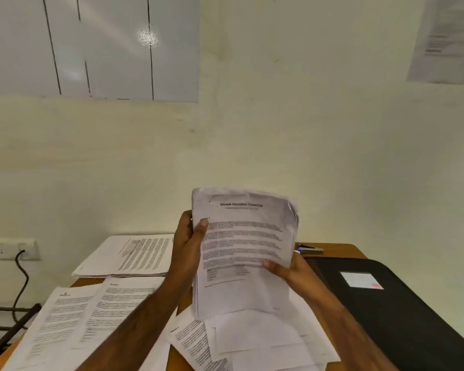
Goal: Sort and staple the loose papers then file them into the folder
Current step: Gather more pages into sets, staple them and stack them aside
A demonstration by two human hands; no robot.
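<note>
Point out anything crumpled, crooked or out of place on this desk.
The held stack has a crumpled, bent top right corner. Below it, loose sheets lie fanned at mismatched angles, some overhanging the desk's near edge. The stapler and folder look undisturbed.

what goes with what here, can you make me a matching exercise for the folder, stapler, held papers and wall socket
Things:
1. black folder
2. stapler
3. held sheaf of papers
4. wall socket

Places:
A. far left, on the wall, cable plugged in
B. raised above the desk in both hands
C. right side of the desk, closed, white label
D. far desk edge, behind the folder

Pairs: 1-C, 2-D, 3-B, 4-A
</note>
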